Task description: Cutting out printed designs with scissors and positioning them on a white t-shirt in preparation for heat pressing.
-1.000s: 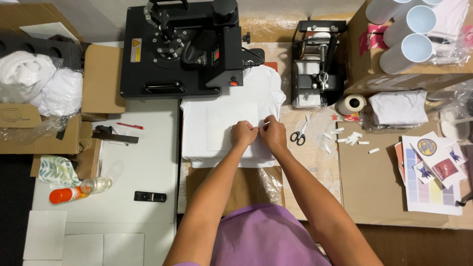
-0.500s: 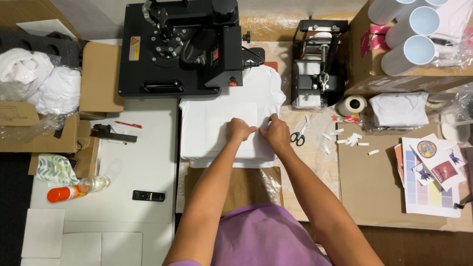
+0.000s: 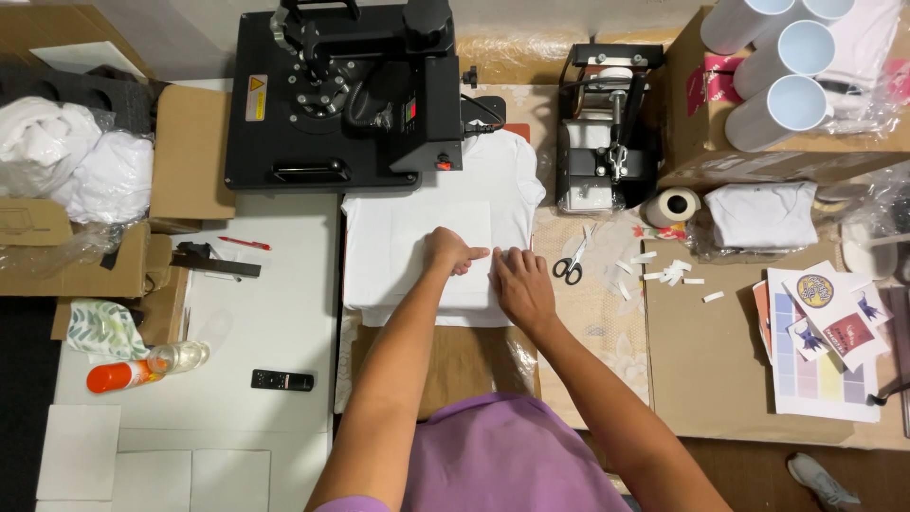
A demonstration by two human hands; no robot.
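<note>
We see a black heat press (image 3: 346, 95) at the tabletop's far edge; just before it lies a white T-shirt (image 3: 507, 180) (transfer sheet (image 3: 431, 237) on top). Our left hand (image 3: 447, 252), fingers curled, and right hand (image 3: 521, 284), fingers together, press the sheet's right edge.

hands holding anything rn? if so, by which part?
Nothing is lifted. The left hand and right hand press on the right edge of a white sheet lying on the white shirt; whether fingertips pinch anything cannot be told.
</note>
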